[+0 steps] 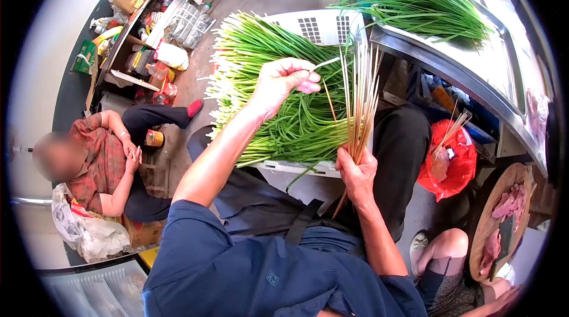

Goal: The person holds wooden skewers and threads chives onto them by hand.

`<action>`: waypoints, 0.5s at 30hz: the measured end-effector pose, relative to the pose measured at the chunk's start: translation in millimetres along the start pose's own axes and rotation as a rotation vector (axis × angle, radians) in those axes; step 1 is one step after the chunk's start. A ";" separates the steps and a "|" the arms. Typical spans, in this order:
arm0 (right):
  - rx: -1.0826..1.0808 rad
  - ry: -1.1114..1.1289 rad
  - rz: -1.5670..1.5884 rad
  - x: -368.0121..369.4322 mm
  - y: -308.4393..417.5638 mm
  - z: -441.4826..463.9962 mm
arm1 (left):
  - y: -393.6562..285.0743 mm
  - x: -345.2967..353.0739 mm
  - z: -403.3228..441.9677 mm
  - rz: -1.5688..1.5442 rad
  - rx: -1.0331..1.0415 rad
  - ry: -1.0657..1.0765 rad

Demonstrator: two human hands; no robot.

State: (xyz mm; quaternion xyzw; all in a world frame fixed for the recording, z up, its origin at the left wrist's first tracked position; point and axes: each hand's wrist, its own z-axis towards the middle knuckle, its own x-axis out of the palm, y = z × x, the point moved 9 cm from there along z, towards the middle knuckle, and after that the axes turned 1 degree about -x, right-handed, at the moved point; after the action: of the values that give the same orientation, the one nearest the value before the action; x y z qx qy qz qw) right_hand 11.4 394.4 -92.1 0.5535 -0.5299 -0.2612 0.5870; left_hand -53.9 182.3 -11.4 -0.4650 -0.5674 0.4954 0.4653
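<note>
My left hand (pixel 287 80) is raised over a heap of long green chives (pixel 272 121), its thumb and fingers pinching a thin pale stalk that looks like a chive (pixel 327 63). A bundle of thin wooden skewers (pixel 359 103) stands nearly upright in my right hand (pixel 357 173), gripped near its lower end. One skewer (pixel 329 102) slants across the chives between my hands. The chives fill a white plastic basket (pixel 332 23), their pale ends pointing left and leaves to the right.
More chives (pixel 415 2) lie on a metal-edged table (pixel 462 59) at upper right. Below it hangs a red bag (pixel 453 169) with skewers and a bottle. Meat (pixel 511 203) and a knife rest on a round board (pixel 483 222). A person (pixel 98 160) sits left, near cluttered shelves (pixel 124 44).
</note>
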 end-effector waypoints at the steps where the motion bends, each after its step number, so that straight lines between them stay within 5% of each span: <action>1: 0.008 0.007 0.010 0.6 0.7 -0.3 | 1.7 2.9 0.3 -0.027 -0.012 0.005; 15: -0.004 0.028 0.000 4.1 2.7 0.0 | 5.4 22.0 -4.8 -0.090 0.013 0.009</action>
State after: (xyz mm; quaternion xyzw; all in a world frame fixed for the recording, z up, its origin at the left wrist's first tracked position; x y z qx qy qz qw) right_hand 11.8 391.4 -88.3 0.5561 -0.5211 -0.2546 0.5953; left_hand -51.8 205.1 -15.0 -0.4379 -0.5825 0.4756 0.4926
